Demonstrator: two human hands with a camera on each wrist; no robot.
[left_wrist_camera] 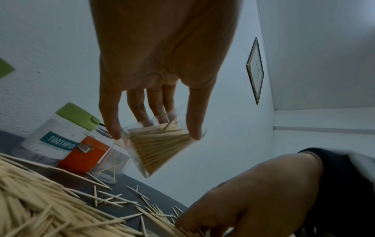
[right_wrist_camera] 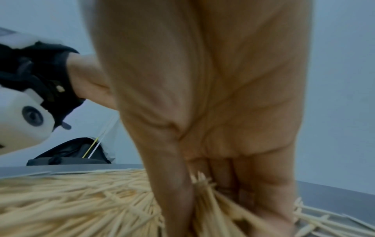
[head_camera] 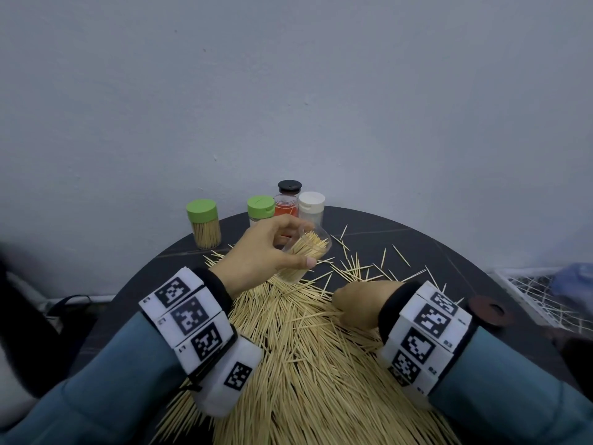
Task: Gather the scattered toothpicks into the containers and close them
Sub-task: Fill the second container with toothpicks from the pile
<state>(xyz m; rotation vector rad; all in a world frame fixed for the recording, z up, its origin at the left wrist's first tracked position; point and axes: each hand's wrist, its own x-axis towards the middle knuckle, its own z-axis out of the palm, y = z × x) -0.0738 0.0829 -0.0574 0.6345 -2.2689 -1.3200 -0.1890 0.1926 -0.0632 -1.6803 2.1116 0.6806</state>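
Left hand (head_camera: 263, 252) raised above the middle of the round dark table (head_camera: 449, 252), fingers and thumb curled around a clear lidless container (head_camera: 308, 252) tilted on its side and partly filled with toothpicks. In the left wrist view, thumb and fingertips (left_wrist_camera: 195, 128) clamped on the container's walls, mouth turned toward the palm.

Right hand (head_camera: 362, 303) down on the toothpick pile (head_camera: 305, 364), near the table's right edge, fingers closed around a bunch of toothpicks (right_wrist_camera: 205, 192) with tips sticking up between thumb and fingers in the right wrist view.

Pile spread thick from the near edge toward the centre; loose toothpicks (head_camera: 369, 268) scattered beyond it toward the far right edge.

Along the far edge, by the wall: a green-lidded jar (head_camera: 203, 224) full of toothpicks at the far left, standing upright; beside it a second green-lidded jar (head_camera: 260, 208) labelled TOOTHPICK, then an orange-labelled jar (head_camera: 285, 205), a black-lidded jar (head_camera: 289, 187) behind that, and a white-lidded jar (head_camera: 311, 205) rightmost. A brown round lid (head_camera: 487, 311) lying at the right edge.
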